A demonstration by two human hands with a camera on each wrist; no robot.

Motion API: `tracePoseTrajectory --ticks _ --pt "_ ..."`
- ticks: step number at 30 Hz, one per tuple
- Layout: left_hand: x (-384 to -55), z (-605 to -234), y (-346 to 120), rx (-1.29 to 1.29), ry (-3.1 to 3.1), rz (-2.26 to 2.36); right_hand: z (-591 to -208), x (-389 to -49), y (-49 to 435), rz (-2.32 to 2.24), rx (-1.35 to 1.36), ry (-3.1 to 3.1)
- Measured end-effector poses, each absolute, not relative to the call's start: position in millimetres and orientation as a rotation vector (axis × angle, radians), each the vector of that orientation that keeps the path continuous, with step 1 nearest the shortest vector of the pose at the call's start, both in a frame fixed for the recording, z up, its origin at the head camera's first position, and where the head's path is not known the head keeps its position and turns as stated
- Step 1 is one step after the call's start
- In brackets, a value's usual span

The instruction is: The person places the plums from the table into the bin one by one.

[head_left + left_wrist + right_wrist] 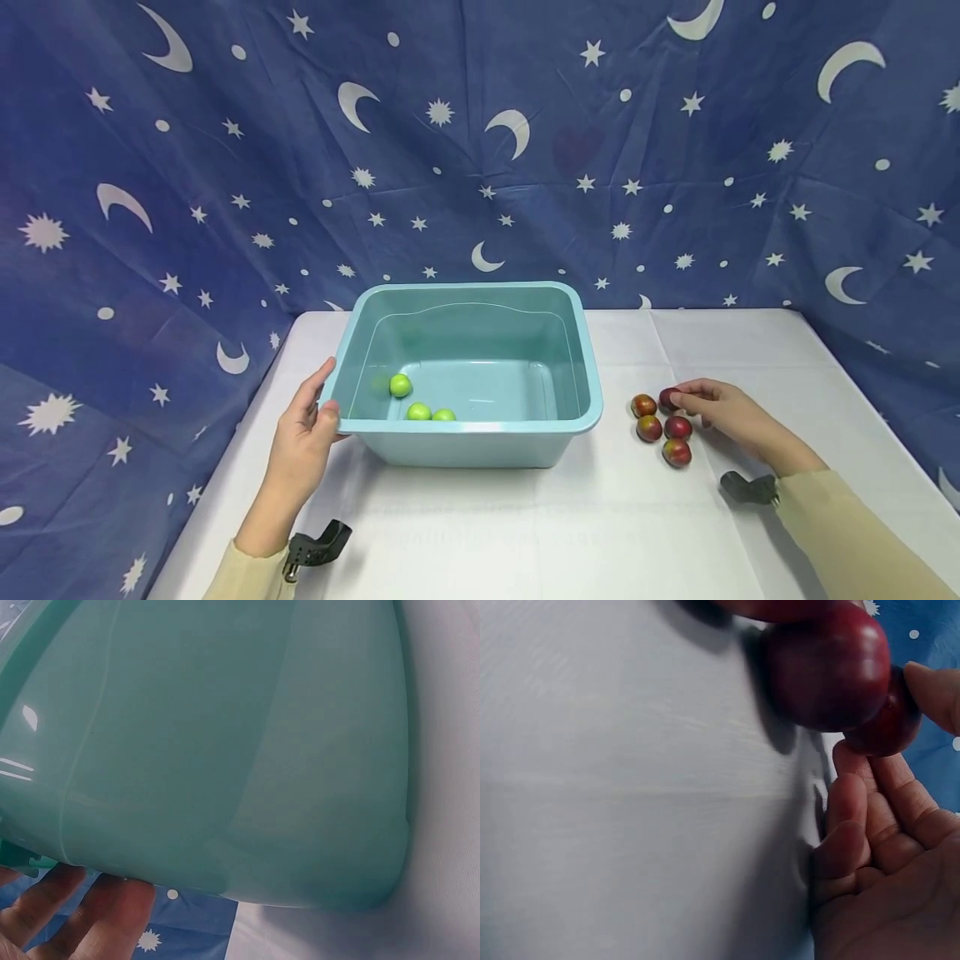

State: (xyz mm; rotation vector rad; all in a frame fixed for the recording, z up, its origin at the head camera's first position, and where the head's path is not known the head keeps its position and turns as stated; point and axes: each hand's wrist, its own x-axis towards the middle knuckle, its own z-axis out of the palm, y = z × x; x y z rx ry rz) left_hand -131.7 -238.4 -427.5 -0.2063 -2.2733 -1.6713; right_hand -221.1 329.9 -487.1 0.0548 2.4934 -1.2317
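Observation:
A light teal plastic basin [480, 446] stands on the table, with three bright green round fruits [401, 385] lying inside it. My left hand [302, 437] grips the basin's left rim near the front corner; in the left wrist view its fingers [120, 907] lie against the basin's outer wall [187, 750]. To the right of the basin, my right hand [735, 417] pinches a dark red plum [669, 399] between thumb and fingers at the back of a small group. In the right wrist view this plum [892, 724] is partly hidden behind a nearer plum [825, 667].
Several other red and yellowish plums [677, 452] lie close together beside the pinched one. A white cloth [465, 533] covers the table. Behind it hangs a blue curtain [450, 225] with moons and stars. A black wrist device [318, 546] sits at each sleeve.

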Motion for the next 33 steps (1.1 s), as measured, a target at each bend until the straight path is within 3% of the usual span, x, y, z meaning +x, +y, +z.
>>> tracePoseTrajectory --ticks 18,33 --pt "-132 -427 -239 -0.205 -2.283 -1.666 -421 -238 314 -1.314 -0.08 2.567" --pt "-132 -427 -239 -0.225 -2.281 -1.667 -371 -251 271 -1.478 -0.122 2.589"
